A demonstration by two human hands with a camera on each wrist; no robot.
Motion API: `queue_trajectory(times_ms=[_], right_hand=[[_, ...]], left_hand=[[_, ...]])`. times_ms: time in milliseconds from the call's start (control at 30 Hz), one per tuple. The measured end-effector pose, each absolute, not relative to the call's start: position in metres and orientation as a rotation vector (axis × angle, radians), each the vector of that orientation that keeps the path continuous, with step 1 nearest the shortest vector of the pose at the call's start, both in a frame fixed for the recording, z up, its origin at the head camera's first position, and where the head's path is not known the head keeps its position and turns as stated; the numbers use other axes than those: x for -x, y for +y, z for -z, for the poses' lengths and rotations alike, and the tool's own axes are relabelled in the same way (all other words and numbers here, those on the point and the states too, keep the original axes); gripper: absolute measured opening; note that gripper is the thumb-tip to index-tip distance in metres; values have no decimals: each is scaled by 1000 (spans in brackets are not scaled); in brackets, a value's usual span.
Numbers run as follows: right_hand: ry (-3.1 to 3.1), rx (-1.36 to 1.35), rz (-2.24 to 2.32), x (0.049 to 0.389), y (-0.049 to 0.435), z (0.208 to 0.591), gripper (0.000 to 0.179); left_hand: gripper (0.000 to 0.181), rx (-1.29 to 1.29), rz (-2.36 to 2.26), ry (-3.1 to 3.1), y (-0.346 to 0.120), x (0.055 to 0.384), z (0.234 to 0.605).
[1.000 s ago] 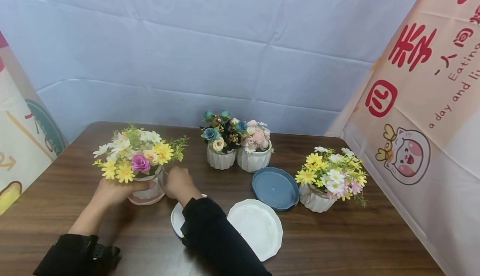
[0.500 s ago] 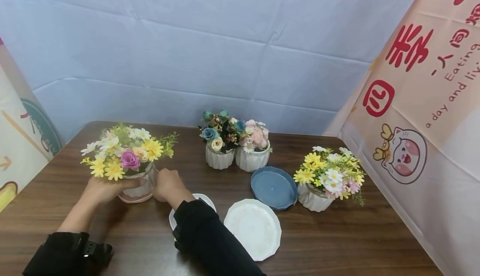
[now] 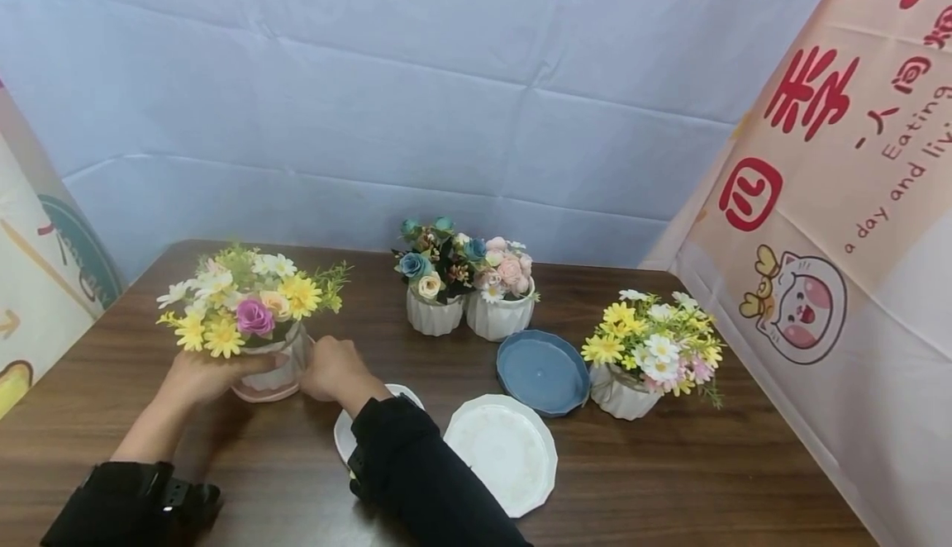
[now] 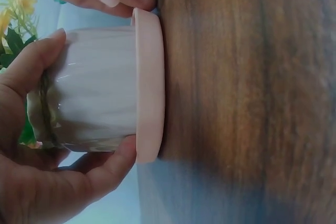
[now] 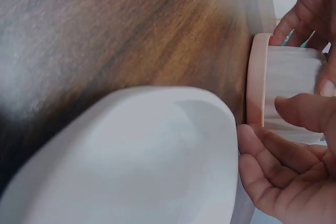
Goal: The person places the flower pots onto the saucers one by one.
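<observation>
On the left of the table stands a white flower pot [image 3: 286,369] with yellow, white and purple artificial flowers [image 3: 256,303]. It sits upright in a pink saucer [image 4: 150,85]. My left hand [image 3: 201,375] grips the pot from its left side. In the left wrist view the thumb lies near the pot's top, and a fingertip reaches down to the saucer. My right hand [image 3: 335,372] is at the pot's right. Its loosely bent fingers touch the saucer's edge in the right wrist view, the thumb close against the pot wall.
A white saucer [image 5: 152,150] lies partly under my right sleeve. Beside it are a larger white saucer [image 3: 506,452] and a blue saucer [image 3: 543,373]. Two flower pots [image 3: 435,317] [image 3: 500,317] stand at the back, another flower pot [image 3: 623,394] at the right.
Both hands and the flower pot with its pink saucer have shifted left along the table, mostly in the first half second. The other pots and saucers stay where they were.
</observation>
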State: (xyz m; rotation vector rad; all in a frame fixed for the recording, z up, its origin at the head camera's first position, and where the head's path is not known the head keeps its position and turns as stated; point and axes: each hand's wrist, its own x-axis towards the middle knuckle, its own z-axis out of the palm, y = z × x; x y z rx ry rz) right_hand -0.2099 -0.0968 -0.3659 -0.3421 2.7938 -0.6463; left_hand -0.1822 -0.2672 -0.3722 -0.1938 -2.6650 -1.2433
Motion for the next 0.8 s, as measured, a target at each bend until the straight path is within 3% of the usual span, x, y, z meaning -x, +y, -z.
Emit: queue_trajectory(times_ms=[267, 600, 800], right_hand=[[2761, 495, 652, 208, -93, 364, 20], [2748, 646, 369, 203, -85, 358, 25], [2748, 734, 142, 202, -76, 352, 24]], left_hand=[[101, 159, 1207, -2764, -267, 179, 369], [94, 77, 898, -2990, -285, 163, 366], [89, 226, 695, -3053, -297, 159, 365]])
